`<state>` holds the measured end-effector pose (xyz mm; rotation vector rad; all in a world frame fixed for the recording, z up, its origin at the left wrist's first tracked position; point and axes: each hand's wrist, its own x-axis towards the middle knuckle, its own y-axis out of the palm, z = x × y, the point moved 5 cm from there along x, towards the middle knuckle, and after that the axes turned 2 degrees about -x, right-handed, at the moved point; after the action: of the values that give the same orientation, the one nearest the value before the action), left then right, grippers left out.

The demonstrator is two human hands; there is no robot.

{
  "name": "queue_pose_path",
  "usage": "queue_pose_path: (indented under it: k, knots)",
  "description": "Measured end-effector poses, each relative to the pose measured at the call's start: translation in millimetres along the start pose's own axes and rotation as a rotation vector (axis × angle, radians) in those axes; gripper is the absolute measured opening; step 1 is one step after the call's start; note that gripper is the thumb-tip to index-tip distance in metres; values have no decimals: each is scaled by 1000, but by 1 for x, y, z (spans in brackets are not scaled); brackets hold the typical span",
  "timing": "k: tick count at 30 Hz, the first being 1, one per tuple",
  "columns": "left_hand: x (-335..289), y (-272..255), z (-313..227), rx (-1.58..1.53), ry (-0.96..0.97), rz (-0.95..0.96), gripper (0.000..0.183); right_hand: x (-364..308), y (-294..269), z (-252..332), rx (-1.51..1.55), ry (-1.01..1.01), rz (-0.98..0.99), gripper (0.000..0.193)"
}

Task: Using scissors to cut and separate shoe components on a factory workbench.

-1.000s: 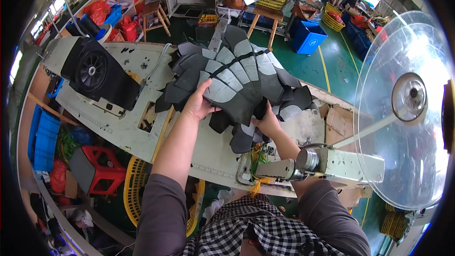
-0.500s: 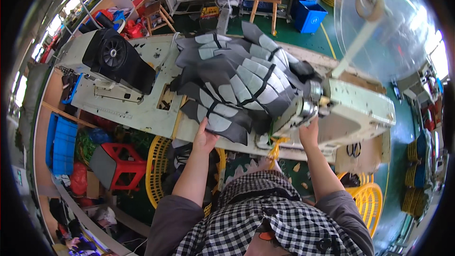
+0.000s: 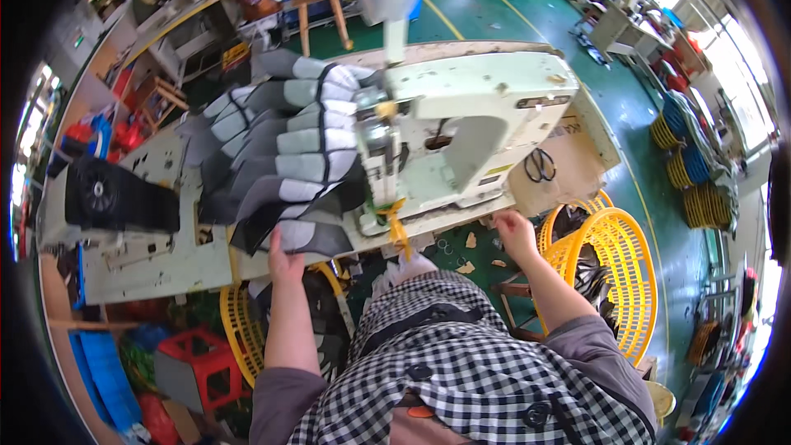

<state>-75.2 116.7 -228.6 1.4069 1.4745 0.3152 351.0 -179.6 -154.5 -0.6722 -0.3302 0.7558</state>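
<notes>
Grey and pale panel pieces [image 3: 301, 142], crossed by black bands, lie overlapping in a pile left of the white sewing machine [image 3: 486, 91]. My left hand [image 3: 286, 264] is closed on the near edge of the lowest grey piece [image 3: 305, 236], its fingers partly hidden under it. Just off the table's front edge, below the machine's bed, hangs my right hand [image 3: 516, 235]. Its fingers are curled together and nothing shows in them. Beside it stands a yellow plastic basket [image 3: 648, 268] with dark pieces [image 3: 591, 272] inside. A yellow tie [image 3: 397, 227] dangles from the machine's front.
Black-handled scissors [image 3: 540, 166] rest on cardboard [image 3: 568, 148] right of the machine. Another machine with a black wheel housing [image 3: 124, 198] stands at the left. A second yellow basket [image 3: 239, 334] and a red stool [image 3: 202, 369] are below the table's front.
My view has swung to the right. My right hand has left the machine's needle end and moved right toward the yellow basket. My left hand remains on the grey piece.
</notes>
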Motion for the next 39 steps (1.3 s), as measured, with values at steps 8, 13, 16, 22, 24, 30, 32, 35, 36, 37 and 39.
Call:
queue_pose_path:
  k: [8, 13, 16, 22, 24, 30, 32, 35, 36, 37, 39]
  knots:
    - [-22, 15, -24, 153, 114, -9, 40, 134, -74, -101, -360, 246, -233, 44]
    - [-55, 27, -50, 399, 313, -10, 48, 141, -73, -98, -616, 460, -90, 42]
    - [-74, 56, -47, 398, 382, -47, 49, 155, -70, -121, -510, 532, -40, 37]
    - [-57, 76, -45, 340, 389, -11, 44, 40, -28, -134, 211, 232, -22, 35]
    - [-68, 88, -50, 373, 410, -27, 43, 0, 23, -87, 491, 116, 288, 32]
    - [-70, 84, -57, 310, 304, 32, 32, -27, 118, 210, 254, -640, 593, 46]
    - [-80, 96, -59, 351, 297, 38, 32, -15, 148, 272, 277, -757, 522, 44]
    - [-66, 105, -69, 385, 305, 81, 34, 27, 179, 325, 149, -905, 233, 43]
    - [-63, 119, -74, 396, 314, 127, 33, 50, 187, 327, 229, -831, 179, 43]
    - [-59, 129, -81, 401, 329, 166, 32, 71, 194, 330, 309, -763, 133, 43]
    - [-38, 133, -94, 435, 280, 236, 32, 99, 194, 356, 348, -691, 33, 41]
